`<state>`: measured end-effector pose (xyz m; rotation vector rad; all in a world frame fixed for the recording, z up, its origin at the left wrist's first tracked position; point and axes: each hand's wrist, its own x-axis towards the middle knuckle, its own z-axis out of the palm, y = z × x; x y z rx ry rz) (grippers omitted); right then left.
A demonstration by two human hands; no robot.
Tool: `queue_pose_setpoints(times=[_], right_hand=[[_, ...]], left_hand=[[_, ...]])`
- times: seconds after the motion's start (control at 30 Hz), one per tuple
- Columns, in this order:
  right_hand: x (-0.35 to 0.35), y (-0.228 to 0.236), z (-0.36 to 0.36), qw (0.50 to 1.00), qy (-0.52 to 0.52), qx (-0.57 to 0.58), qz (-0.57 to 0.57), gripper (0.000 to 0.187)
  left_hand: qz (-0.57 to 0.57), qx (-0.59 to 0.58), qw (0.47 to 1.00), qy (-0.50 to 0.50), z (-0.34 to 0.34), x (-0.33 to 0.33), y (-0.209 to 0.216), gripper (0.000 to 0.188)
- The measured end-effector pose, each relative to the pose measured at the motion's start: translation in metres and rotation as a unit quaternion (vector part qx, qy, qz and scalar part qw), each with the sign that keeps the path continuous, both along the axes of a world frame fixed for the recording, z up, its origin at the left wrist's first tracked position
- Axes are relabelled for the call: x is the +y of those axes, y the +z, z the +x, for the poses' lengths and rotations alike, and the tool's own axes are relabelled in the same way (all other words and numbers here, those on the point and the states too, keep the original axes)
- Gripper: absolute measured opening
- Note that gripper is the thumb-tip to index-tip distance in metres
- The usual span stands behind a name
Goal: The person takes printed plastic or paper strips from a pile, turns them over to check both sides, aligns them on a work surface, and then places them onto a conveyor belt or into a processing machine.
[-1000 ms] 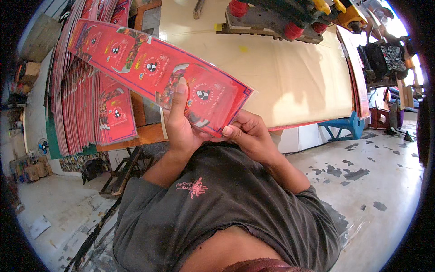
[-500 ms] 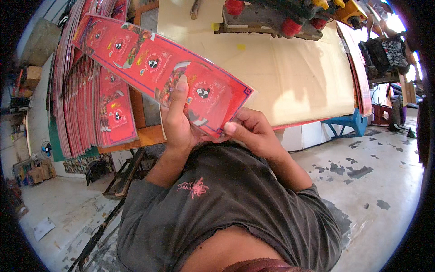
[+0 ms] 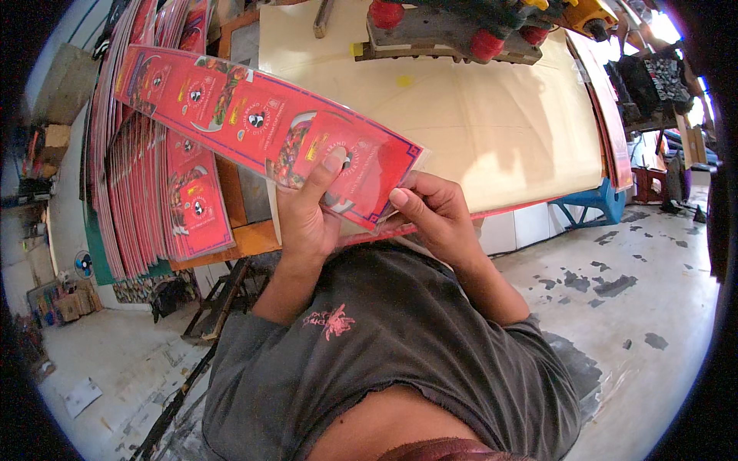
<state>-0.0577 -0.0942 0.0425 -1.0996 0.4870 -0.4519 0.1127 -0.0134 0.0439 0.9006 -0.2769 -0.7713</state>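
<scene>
A long red printed strip (image 3: 265,142) with a clear, glossy plastic edge slants from the upper left down to my hands. My left hand (image 3: 307,219) grips it from below near its lower end, thumb pressed flat on the printed face and fingers hidden behind. At the strip's lower right end, my right hand (image 3: 438,211) pinches the short edge between thumb and curled fingers. Beyond the strip's far end and below it lies a large stack of similar red strips (image 3: 138,200), fanned out in overlapping rows.
A cream-coloured sheet (image 3: 500,131) covers the table in front of me. On its far side stands a dark machine part with red knobs (image 3: 486,44). A small bar (image 3: 323,18) lies at the back. Blue supports (image 3: 603,203) show under the table's right side.
My left thumb has moved right along the strip, closer to its lower end. The right hand still pinches the end, its fingers slightly higher on the edge.
</scene>
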Motion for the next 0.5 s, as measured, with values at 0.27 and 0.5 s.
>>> queue_pose_setpoints(times=[0.27,0.5], right_hand=[[0.006,0.009,0.007,0.999,-0.012,0.001,0.046,0.029],[0.003,0.011,0.006,0.999,0.031,-0.002,0.043,0.028]], left_hand=[[-0.011,0.155,0.984,-0.084,-0.026,0.014,-0.01,0.036],[0.009,0.043,0.998,-0.033,-0.026,0.009,-0.019,0.038]])
